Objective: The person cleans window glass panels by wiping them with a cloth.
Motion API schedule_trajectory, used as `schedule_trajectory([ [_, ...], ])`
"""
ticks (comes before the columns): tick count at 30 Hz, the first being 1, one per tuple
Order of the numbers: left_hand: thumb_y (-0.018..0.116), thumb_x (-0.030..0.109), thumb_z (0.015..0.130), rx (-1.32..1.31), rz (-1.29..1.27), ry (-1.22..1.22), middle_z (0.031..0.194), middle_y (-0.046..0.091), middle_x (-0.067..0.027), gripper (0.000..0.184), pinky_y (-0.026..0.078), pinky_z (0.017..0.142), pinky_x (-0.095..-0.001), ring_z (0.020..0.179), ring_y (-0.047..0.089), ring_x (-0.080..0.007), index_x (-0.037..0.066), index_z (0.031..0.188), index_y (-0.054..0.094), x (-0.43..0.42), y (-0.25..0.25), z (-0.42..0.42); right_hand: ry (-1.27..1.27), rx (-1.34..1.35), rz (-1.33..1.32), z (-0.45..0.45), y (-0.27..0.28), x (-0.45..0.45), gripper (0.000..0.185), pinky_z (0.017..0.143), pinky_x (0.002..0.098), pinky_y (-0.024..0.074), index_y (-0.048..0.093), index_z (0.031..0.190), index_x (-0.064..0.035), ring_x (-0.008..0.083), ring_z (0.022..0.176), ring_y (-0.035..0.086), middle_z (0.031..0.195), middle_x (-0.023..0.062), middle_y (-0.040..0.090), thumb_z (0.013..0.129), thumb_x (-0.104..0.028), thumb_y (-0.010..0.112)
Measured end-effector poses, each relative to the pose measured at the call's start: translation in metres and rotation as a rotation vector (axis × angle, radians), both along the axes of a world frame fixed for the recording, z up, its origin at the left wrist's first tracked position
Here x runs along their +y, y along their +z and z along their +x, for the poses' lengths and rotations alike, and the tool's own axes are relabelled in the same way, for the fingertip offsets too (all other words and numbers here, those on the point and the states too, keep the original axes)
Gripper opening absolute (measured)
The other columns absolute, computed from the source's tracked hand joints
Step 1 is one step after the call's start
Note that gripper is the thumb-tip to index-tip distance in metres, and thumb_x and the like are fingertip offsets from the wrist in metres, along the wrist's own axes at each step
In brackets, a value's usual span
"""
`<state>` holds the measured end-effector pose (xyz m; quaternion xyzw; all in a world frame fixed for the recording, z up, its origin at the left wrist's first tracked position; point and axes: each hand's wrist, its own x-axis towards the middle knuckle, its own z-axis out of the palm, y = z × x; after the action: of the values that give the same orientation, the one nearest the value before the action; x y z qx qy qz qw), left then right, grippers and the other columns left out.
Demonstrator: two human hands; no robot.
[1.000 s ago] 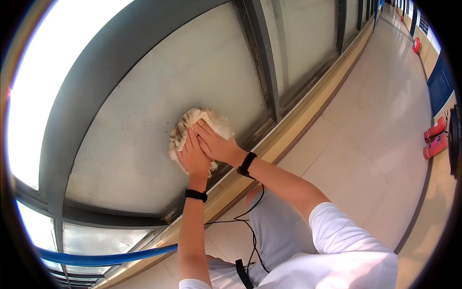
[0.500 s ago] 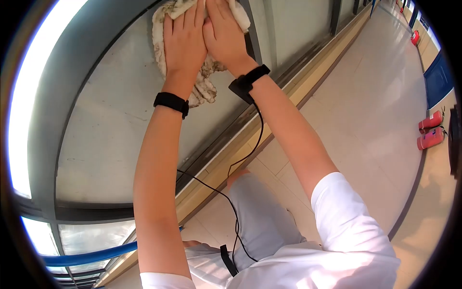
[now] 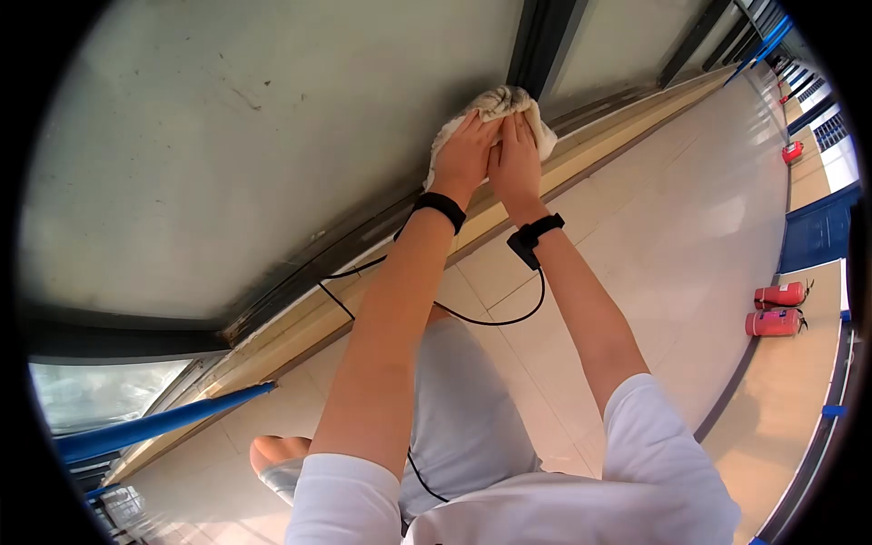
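Note:
My left hand and my right hand lie side by side on a bunched, dirt-stained white cleaning cloth. Their fingers point away from me and curve over the cloth, with the fingertips partly hidden in its folds. Both hands press the cloth at the lower corner of a glass panel, where the dark upright frame meets the bottom sill. Dark specks and streaks mark the glass. Each wrist wears a black strap, and a thin black cable runs from the right one.
A tan ledge runs below the panel along the tiled floor. A blue rail is at lower left. Red fire extinguishers stand by the opposite wall, near a blue door. My bent knee is below my arms.
Both hands and the cloth have moved down and right across the glass, to the bottom corner by the frame. My view has shifted, and the cloth is more bunched.

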<state>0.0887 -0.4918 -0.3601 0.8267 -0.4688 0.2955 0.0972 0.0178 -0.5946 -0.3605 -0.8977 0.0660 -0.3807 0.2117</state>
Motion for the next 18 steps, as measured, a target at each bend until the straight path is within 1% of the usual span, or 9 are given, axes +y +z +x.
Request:
schedule_trajectory([
  [2,0.061,0.023,0.094,0.095,0.148,0.035,0.148,0.055,0.0002,0.055,0.028,0.124,-0.0346,0.14,0.046,-0.0187,0.008,0.147,0.052,0.012,-0.025,-0.021,0.024,0.312,0.052,-0.02,-0.035,0.0,0.056,0.118,0.045,0.0385,0.048,0.145,0.0051,0.0403,0.14,0.046,0.15,0.0254,0.05,0.091,-0.005,0.055],
  [3,0.062,0.025,0.093,0.099,0.094,0.039,0.146,0.056,0.0005,0.055,0.03,0.122,-0.0342,0.138,0.047,-0.0185,0.008,0.145,0.053,0.017,-0.047,-0.027,0.049,0.528,0.086,-0.021,-0.053,-0.005,0.053,0.118,0.0452,0.0385,0.05,0.143,0.0053,0.0397,0.14,0.046,0.148,0.0245,0.052,0.091,-0.006,0.055],
  [5,0.065,0.028,0.092,0.106,0.006,0.052,0.142,0.059,0.0012,0.055,0.035,0.119,-0.0332,0.135,0.05,-0.0179,0.009,0.143,0.056,0.027,-0.091,-0.037,0.01,0.293,-0.218,-0.022,-0.103,-0.009,0.048,0.114,0.0463,0.0419,0.055,0.138,0.0037,0.0395,0.134,0.051,0.14,0.0227,0.059,0.092,-0.009,0.054],
  [8,0.067,0.031,0.09,0.327,-0.047,0.014,0.142,0.059,0.0004,0.055,0.04,0.114,-0.034,0.132,0.052,-0.0185,0.01,0.14,0.058,0.032,-0.087,-0.033,0.127,0.311,-0.127,-0.023,-0.08,-0.007,0.034,0.096,0.05,0.0508,0.063,0.126,-0.0031,0.042,0.114,0.061,0.122,0.0213,0.067,0.095,-0.013,0.054],
  [11,0.068,0.032,0.09,0.424,0.033,0.08,0.138,0.061,-0.0001,0.052,0.042,0.111,-0.0345,0.131,0.053,-0.0185,0.011,0.137,0.06,0.032,-0.084,-0.035,0.081,0.582,0.016,-0.019,-0.069,-0.005,0.039,0.094,0.0487,0.052,0.061,0.134,-0.0081,0.0405,0.11,0.064,0.121,0.0196,0.069,0.097,-0.016,0.053],
  [12,0.066,0.029,0.091,0.378,-0.006,0.087,0.135,0.062,0.0006,0.047,0.043,0.11,-0.0344,0.129,0.054,-0.0182,0.011,0.134,0.061,0.03,-0.088,-0.034,0.101,0.573,0.059,-0.021,-0.068,-0.004,0.042,0.097,0.0463,0.0514,0.06,0.14,-0.011,0.0395,0.114,0.064,0.124,0.0189,0.069,0.098,-0.016,0.053],
  [15,0.065,0.025,0.092,0.361,-0.066,0.05,0.13,0.063,0.0004,0.042,0.043,0.108,-0.0352,0.127,0.055,-0.0183,0.01,0.131,0.061,0.077,-0.076,-0.047,0.233,0.598,0.094,-0.044,-0.033,0.037,0.043,0.098,0.0451,0.0518,0.06,0.139,-0.01,0.0384,0.116,0.064,0.128,0.0162,0.068,0.097,-0.014,0.053],
  [16,0.066,0.019,0.089,0.46,-0.052,0.044,0.128,0.063,-0.0015,0.042,0.044,0.108,-0.0366,0.124,0.056,-0.0199,0.01,0.13,0.061,0.098,-0.068,-0.051,0.266,0.622,0.101,-0.046,-0.032,0.047,0.043,0.098,0.0433,0.0519,0.062,0.138,-0.0093,0.0361,0.119,0.064,0.132,0.0143,0.068,0.095,-0.012,0.054],
  [18,0.067,0.015,0.087,0.466,-0.064,0.056,0.126,0.063,-0.0026,0.043,0.044,0.107,-0.038,0.122,0.057,-0.0214,0.01,0.129,0.06,0.141,-0.057,-0.064,0.403,0.537,0.087,-0.048,-0.036,0.07,0.039,0.092,0.0455,0.0529,0.064,0.131,-0.0096,0.0374,0.111,0.064,0.122,0.0157,0.069,0.093,-0.009,0.054],
])
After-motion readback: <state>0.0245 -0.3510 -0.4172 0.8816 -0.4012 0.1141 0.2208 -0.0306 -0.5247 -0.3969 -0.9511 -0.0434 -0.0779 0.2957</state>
